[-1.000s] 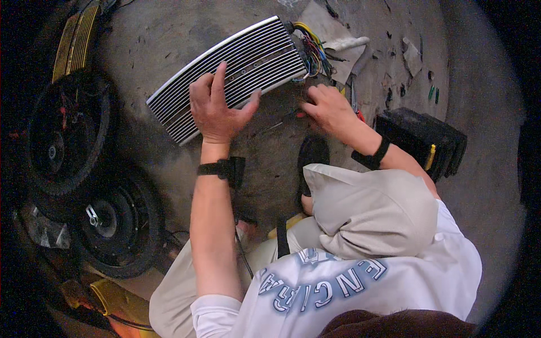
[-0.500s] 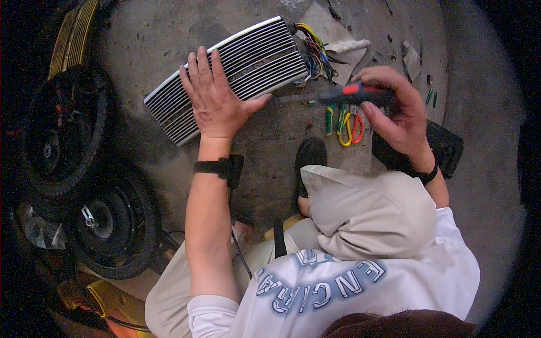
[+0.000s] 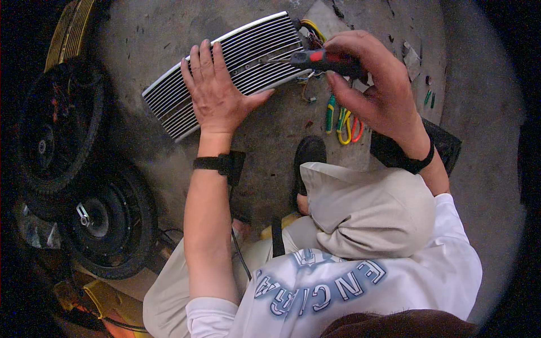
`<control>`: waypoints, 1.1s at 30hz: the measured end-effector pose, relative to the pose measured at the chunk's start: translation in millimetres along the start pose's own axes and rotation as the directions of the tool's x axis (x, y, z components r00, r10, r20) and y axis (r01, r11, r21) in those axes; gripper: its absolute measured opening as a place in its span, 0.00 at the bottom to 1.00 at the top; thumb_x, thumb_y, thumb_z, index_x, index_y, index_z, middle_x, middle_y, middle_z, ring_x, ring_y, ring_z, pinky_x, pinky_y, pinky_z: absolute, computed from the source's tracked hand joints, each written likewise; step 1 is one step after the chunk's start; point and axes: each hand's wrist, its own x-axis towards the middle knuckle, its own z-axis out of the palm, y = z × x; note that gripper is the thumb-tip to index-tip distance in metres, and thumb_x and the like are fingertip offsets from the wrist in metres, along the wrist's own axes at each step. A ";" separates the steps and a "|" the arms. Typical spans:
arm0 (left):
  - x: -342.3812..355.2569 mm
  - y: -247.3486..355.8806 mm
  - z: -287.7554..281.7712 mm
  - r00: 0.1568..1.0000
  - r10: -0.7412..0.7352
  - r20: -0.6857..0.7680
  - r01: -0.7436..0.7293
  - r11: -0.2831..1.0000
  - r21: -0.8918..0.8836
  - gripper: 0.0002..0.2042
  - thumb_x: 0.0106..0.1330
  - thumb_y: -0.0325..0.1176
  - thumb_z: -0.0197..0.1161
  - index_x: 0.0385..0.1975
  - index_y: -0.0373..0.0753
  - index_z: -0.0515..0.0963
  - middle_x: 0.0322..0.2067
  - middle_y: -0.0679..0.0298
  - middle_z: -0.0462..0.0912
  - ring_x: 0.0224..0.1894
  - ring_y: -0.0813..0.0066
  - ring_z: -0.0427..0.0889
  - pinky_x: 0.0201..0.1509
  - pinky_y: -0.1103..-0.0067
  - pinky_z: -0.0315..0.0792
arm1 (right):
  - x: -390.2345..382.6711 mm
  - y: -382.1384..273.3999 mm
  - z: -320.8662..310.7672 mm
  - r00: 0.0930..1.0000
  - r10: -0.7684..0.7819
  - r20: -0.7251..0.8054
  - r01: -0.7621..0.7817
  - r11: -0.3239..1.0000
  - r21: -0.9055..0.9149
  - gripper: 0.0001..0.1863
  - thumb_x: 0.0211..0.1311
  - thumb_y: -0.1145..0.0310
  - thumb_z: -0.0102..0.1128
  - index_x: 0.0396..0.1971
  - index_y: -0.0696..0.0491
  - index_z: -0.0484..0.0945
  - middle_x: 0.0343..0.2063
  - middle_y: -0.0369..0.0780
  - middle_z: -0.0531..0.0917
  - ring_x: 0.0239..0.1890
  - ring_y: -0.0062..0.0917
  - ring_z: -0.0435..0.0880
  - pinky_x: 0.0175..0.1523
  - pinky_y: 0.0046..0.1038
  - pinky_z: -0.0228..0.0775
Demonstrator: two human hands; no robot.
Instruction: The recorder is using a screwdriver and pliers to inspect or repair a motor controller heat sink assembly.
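Note:
A finned, silver-and-black metal box [image 3: 265, 48], which looks like a heat-sink housing, lies slantwise on the floor. Colored wires [image 3: 313, 35] come out of its right end. My left hand [image 3: 217, 104] rests flat on its left half, fingers stretched and thumb spread out. In my right hand [image 3: 380, 84] is a screwdriver [image 3: 307, 58] with a black and red handle. Its thin shaft points left over the fins, near small screw holes in the middle band. Whether the tip touches the box I cannot tell.
Hand tools with green-yellow handles [image 3: 330, 115], yellow handles [image 3: 343, 134] and red handles [image 3: 357, 130] lie below the wires. A black case [image 3: 445, 143] is by my right forearm. Two black-tired wheels [image 3: 107, 222] stand at left, with a yellow ribbed panel [image 3: 70, 34] beyond.
My right hand has moved up and left with the screwdriver; its shaft now lies over the fins instead of beside my left thumb. My left hand stays on the box.

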 end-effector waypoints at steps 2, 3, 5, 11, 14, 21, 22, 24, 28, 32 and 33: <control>-0.9 0.2 1.8 1.000 -0.002 -0.011 0.002 1.000 0.007 0.63 0.35 0.70 0.78 0.69 0.30 0.63 0.69 0.47 0.67 0.74 0.46 0.62 0.80 0.49 0.49 | 1.5 -0.6 1.3 0.999 0.028 0.018 -0.029 0.999 0.024 0.22 0.58 0.83 0.67 0.54 0.58 0.78 0.47 0.42 0.83 0.48 0.26 0.85 0.52 0.25 0.77; -1.6 0.2 2.4 1.000 -0.002 -0.024 0.003 1.000 0.015 0.64 0.35 0.70 0.79 0.69 0.30 0.64 0.69 0.48 0.68 0.73 0.47 0.63 0.80 0.49 0.49 | 2.5 0.5 3.0 0.999 0.004 -0.032 -0.004 1.000 0.002 0.22 0.58 0.79 0.69 0.53 0.55 0.78 0.45 0.42 0.84 0.45 0.31 0.86 0.49 0.28 0.78; -1.1 0.6 2.0 1.000 -0.004 -0.027 0.004 1.000 0.009 0.63 0.35 0.70 0.79 0.69 0.31 0.64 0.69 0.48 0.68 0.73 0.47 0.63 0.80 0.49 0.49 | 3.8 1.2 3.1 0.997 -0.022 -0.080 0.021 1.000 -0.023 0.21 0.57 0.74 0.71 0.52 0.52 0.79 0.43 0.41 0.85 0.43 0.35 0.87 0.47 0.31 0.79; 1.0 1.4 -0.4 1.000 -0.008 -0.020 0.008 1.000 0.004 0.62 0.34 0.70 0.79 0.68 0.32 0.65 0.68 0.49 0.69 0.73 0.48 0.63 0.80 0.49 0.49 | 0.5 3.6 6.6 0.995 0.046 -0.091 -0.043 0.998 0.034 0.20 0.57 0.75 0.70 0.51 0.51 0.80 0.44 0.40 0.85 0.45 0.33 0.88 0.46 0.31 0.81; -0.4 1.1 0.9 1.000 -0.001 -0.022 0.002 1.000 0.013 0.62 0.34 0.70 0.79 0.68 0.32 0.65 0.69 0.49 0.69 0.73 0.48 0.63 0.80 0.49 0.49 | -1.4 4.4 7.5 0.993 0.017 -0.117 -0.016 1.000 0.009 0.20 0.58 0.75 0.70 0.51 0.52 0.80 0.44 0.40 0.86 0.45 0.32 0.88 0.47 0.31 0.81; -0.2 0.8 1.3 1.000 -0.001 -0.027 0.001 1.000 0.012 0.62 0.34 0.70 0.79 0.69 0.33 0.65 0.69 0.50 0.68 0.73 0.47 0.64 0.79 0.49 0.50 | 0.3 2.4 4.6 0.998 0.033 -0.056 -0.033 0.999 -0.004 0.22 0.58 0.77 0.69 0.54 0.55 0.78 0.45 0.40 0.84 0.43 0.27 0.86 0.47 0.26 0.78; -0.5 0.7 1.2 1.000 -0.002 -0.026 0.003 1.000 0.012 0.62 0.34 0.70 0.79 0.69 0.33 0.65 0.69 0.50 0.68 0.73 0.47 0.64 0.79 0.49 0.50 | 0.0 3.6 5.6 0.998 0.035 -0.060 -0.036 0.999 -0.001 0.23 0.57 0.74 0.71 0.54 0.52 0.78 0.44 0.39 0.85 0.39 0.31 0.87 0.42 0.29 0.79; -1.2 0.5 1.2 0.999 0.006 -0.042 -0.005 1.000 0.015 0.62 0.34 0.70 0.79 0.69 0.34 0.65 0.69 0.50 0.69 0.72 0.47 0.64 0.79 0.48 0.51 | 0.0 3.2 7.2 0.997 0.037 -0.062 -0.037 0.999 0.000 0.24 0.57 0.74 0.71 0.55 0.52 0.78 0.44 0.39 0.85 0.38 0.30 0.86 0.41 0.29 0.79; -1.4 1.0 3.3 0.999 0.005 -0.046 -0.004 1.000 0.010 0.62 0.34 0.71 0.78 0.69 0.34 0.65 0.68 0.49 0.69 0.72 0.46 0.65 0.78 0.48 0.51 | -0.6 6.3 8.9 0.996 0.010 -0.091 -0.011 1.000 -0.011 0.24 0.56 0.75 0.71 0.54 0.52 0.78 0.44 0.39 0.84 0.37 0.30 0.86 0.40 0.29 0.78; -2.3 -1.0 4.3 0.999 0.022 -0.038 -0.022 1.000 0.014 0.62 0.36 0.72 0.76 0.70 0.34 0.63 0.68 0.47 0.68 0.72 0.44 0.63 0.78 0.46 0.49 | 0.2 4.3 7.8 0.998 0.019 -0.067 -0.021 0.999 -0.033 0.23 0.56 0.75 0.71 0.54 0.52 0.78 0.43 0.40 0.84 0.39 0.30 0.87 0.42 0.29 0.79; -2.7 -1.4 4.8 0.999 0.026 -0.046 -0.025 1.000 0.018 0.62 0.36 0.72 0.76 0.70 0.34 0.63 0.68 0.47 0.68 0.72 0.44 0.63 0.78 0.46 0.50 | 1.3 2.3 7.7 0.998 0.032 -0.063 -0.033 0.999 -0.015 0.23 0.56 0.75 0.71 0.54 0.52 0.78 0.43 0.41 0.84 0.40 0.32 0.87 0.43 0.30 0.79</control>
